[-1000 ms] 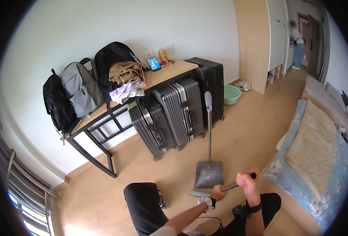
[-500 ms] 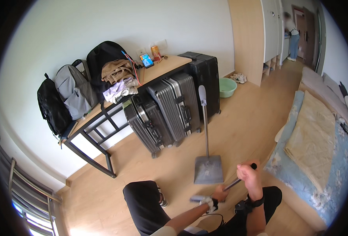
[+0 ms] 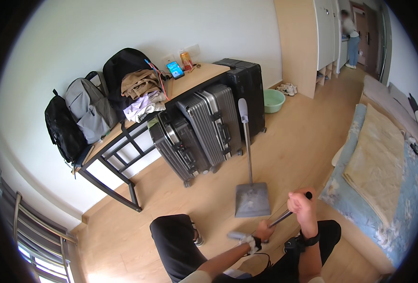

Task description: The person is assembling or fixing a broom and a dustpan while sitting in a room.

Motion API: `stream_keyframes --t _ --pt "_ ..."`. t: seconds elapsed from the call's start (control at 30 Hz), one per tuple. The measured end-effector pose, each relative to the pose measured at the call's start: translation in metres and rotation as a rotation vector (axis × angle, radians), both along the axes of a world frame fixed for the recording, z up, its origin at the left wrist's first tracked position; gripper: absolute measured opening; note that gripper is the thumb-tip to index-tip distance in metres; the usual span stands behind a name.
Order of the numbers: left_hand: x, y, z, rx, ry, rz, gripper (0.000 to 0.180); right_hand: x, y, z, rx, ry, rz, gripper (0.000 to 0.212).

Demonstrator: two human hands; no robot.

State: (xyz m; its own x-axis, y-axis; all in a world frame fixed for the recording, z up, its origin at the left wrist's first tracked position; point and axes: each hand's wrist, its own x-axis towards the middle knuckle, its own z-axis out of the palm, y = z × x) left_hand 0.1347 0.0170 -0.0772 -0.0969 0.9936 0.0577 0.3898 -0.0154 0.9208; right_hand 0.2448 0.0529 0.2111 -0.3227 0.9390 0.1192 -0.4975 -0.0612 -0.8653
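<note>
My right hand (image 3: 302, 206) is closed round the upper end of a dark handle, near its black tip. Lower on the same shaft, my left hand (image 3: 264, 230) grips it too. The tool looks like a broom (image 3: 239, 235); its grey lower end is blurred beside my left wrist, close to the floor. Just ahead of my hands, a grey dustpan (image 3: 252, 200) rests on the floor with its long handle standing upright. Pale dust shows in its pan. My bent knees in black trousers flank my arms.
Several dark suitcases (image 3: 213, 125) stand by a desk (image 3: 185, 87) holding backpacks, clothes and a phone. A green basin (image 3: 274, 101) and shoes (image 3: 287, 89) lie beyond. At right is a low bed (image 3: 329, 200); at left, a metal rail (image 3: 39, 236). A person (image 3: 352, 40) stands far back right.
The view has shifted slightly. The broom's blurred lower end has moved a little left relative to the dustpan. Both hands keep their hold, and the dustpan stays in place.
</note>
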Motion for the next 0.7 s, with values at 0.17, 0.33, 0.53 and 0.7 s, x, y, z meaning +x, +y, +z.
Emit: stream_keyframes --t 0.17,0.33,0.53,0.7 --pt "-0.016 0.028 0.008 0.098 0.029 -0.072 0.017 0.003 -0.017 0.003 0.130 -0.064 -0.003 0.041" --pt "-0.003 -0.024 0.033 0.029 0.009 -0.126 0.020 0.010 -0.028 0.017 0.084 -0.081 0.102 0.041" --pt "0.005 -0.008 0.027 -0.057 -0.032 -0.058 0.025 0.003 -0.011 -0.002 0.022 -0.053 -0.039 0.039" --pt "-0.016 0.034 0.011 0.181 -0.069 -0.124 0.014 -0.002 -0.027 0.004 0.212 -0.196 -0.079 0.040"
